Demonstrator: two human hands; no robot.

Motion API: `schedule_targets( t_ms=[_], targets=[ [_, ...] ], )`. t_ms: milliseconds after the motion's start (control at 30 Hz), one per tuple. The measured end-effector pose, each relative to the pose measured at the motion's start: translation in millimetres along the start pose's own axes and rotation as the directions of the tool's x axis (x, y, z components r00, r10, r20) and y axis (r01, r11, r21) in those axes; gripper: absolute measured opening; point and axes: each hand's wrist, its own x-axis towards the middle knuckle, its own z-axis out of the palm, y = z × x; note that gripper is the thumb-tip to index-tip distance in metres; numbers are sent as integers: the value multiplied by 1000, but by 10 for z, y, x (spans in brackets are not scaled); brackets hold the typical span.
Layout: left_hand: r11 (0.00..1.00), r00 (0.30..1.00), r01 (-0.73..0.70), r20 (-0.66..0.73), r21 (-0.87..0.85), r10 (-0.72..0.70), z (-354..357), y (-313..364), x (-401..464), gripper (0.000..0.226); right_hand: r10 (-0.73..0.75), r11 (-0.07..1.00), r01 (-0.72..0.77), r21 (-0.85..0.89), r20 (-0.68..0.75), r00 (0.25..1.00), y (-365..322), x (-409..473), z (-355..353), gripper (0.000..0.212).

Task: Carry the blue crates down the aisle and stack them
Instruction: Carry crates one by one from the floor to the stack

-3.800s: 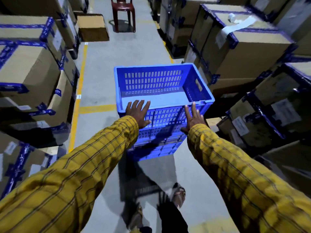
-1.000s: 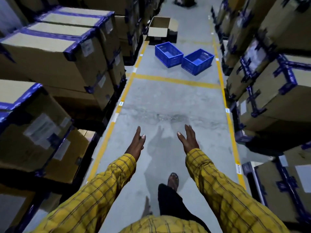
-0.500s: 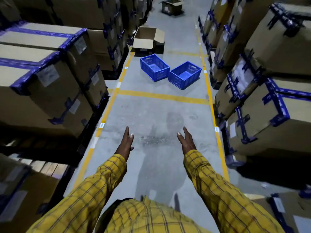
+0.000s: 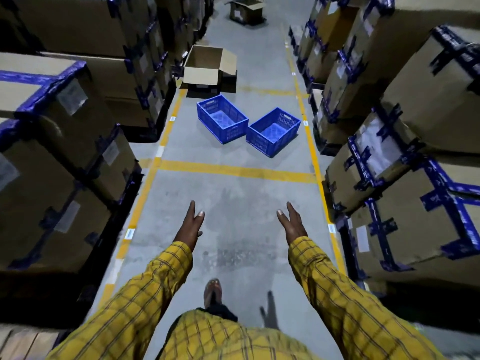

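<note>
Crates: left crate (image 4: 222,118) & right crate (image 4: 274,131) on floor, both empty, corners touching.

The concrete aisle floor (image 4: 233,193) bears two blue crates (image 4: 222,118) (image 4: 272,131) and an open carton (image 4: 207,66).

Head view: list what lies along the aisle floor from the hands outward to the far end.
Left hand and right hand → yellow cross line → two blue crates → open cardboard box → far cardboard box.
</note>
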Motion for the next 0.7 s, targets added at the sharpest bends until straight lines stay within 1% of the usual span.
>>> schedule_targets(
  t_ms=[67, 133, 200, 333, 433, 600, 700],
  targets=[
    [1000, 999, -8, 38, 11, 7, -10, 212, 437, 61, 1, 1000, -1, 9, -8, 1000, -201, 325, 13, 67],
    [997, 995, -62, 87, 50, 57, -6, 492, 957, 62, -15, 1000, 16, 19, -28, 1000, -459, 747, 18, 66],
    [994, 991, -65, 121, 88, 54, 27, 751, 1408, 63, 4, 999, -2, 34, -63, 998, -659, 1134, -1, 66],
    [989, 982, -96, 172, 111, 76, 192, 1131, 2144, 63, 12, 996, -3, 88, -103, 995, -882, 1760, -36, 66],
    [986, 975, -91, 214, 142, 59, 368, 1323, 2687, 64, 30, 992, -14, 126, -127, 991, -1007, 2265, -112, 65],
    [983, 971, -93, 231, 157, 55, 814, 1612, 3711, 64, 25, 995, -9, 104, -150, 988, -1124, 3366, -357, 65],
    [983, 975, -80, 216, 163, 44, 1155, 1837, 4357, 62, 21, 992, -1, 127, -155, 988, -1256, 4125, -582, 63]
  ],
)
